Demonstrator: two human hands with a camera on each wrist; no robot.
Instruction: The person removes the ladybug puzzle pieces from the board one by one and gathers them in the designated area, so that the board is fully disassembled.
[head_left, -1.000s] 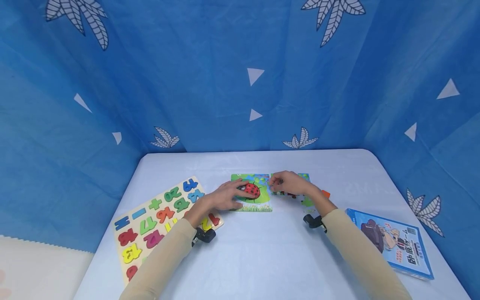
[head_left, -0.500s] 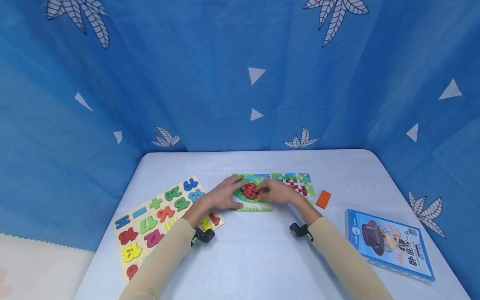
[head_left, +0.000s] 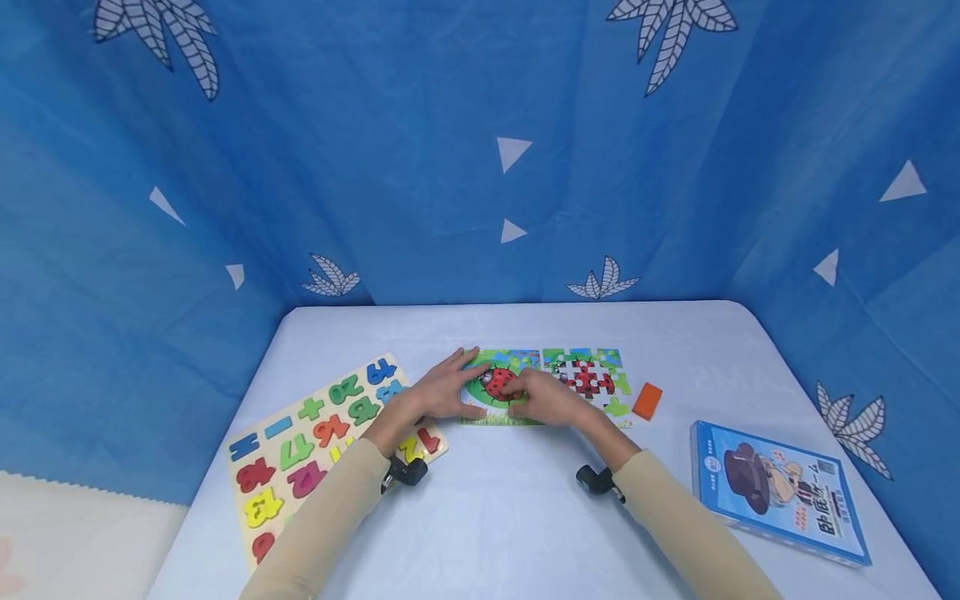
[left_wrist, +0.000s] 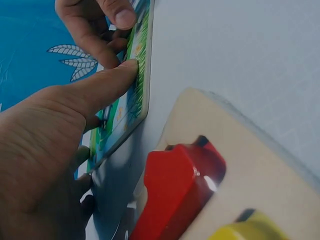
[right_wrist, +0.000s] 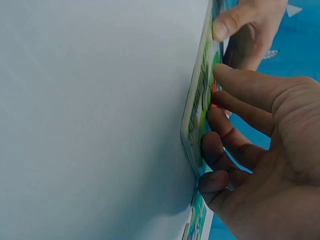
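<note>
A ladybug jigsaw puzzle [head_left: 529, 358] lies on the table in the head view. My left hand [head_left: 444, 390] rests on its left side with fingers spread, the thumb near the front edge [left_wrist: 141, 75]. My right hand [head_left: 549, 398] touches the same puzzle from the right; its thumb and index fingertips press on the ladybug picture with a gap between them. No loose piece shows in its fingers, though the fingertips partly hide the picture. Just right of it lies a second ladybug puzzle [head_left: 588, 379], with white gaps among its pieces.
A wooden number board [head_left: 307, 433] with coloured digits lies at the left, its corner close to my left wrist. An orange block [head_left: 647, 401] sits right of the second puzzle. A blue game box [head_left: 780, 492] lies front right. Blue cloth [head_left: 480, 167] surrounds the table.
My right hand has moved left from the second puzzle onto the first, then slightly towards me. The second puzzle and orange block are uncovered. My left hand has barely moved.
</note>
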